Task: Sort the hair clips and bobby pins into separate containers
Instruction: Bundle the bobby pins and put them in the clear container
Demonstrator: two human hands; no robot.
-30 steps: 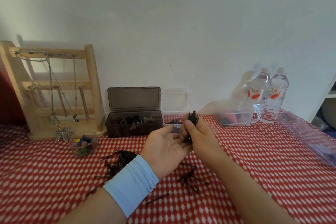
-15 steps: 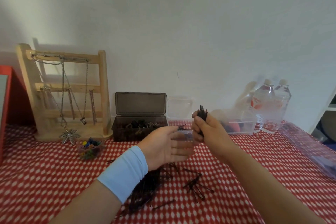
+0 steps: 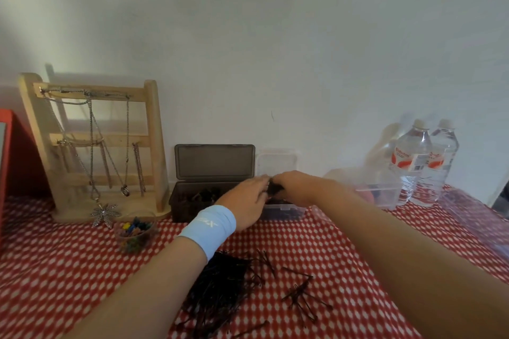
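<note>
Over the far clear box [image 3: 286, 213], the right hand [image 3: 300, 187] clutches a bundle of bobby pins [image 3: 275, 189]. The left hand [image 3: 248, 201] meets the bundle's left end, grip unclear.

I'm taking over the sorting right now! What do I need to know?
Right hand grips a bundle of bobby pins over the small clear box; left hand touches the bundle, grip unclear.
Dark box holds hair clips.
Done: some pins seem already in the clear box.
Left: drop this bundle in, then the pin pile and loose pins on the tablecloth.
</note>
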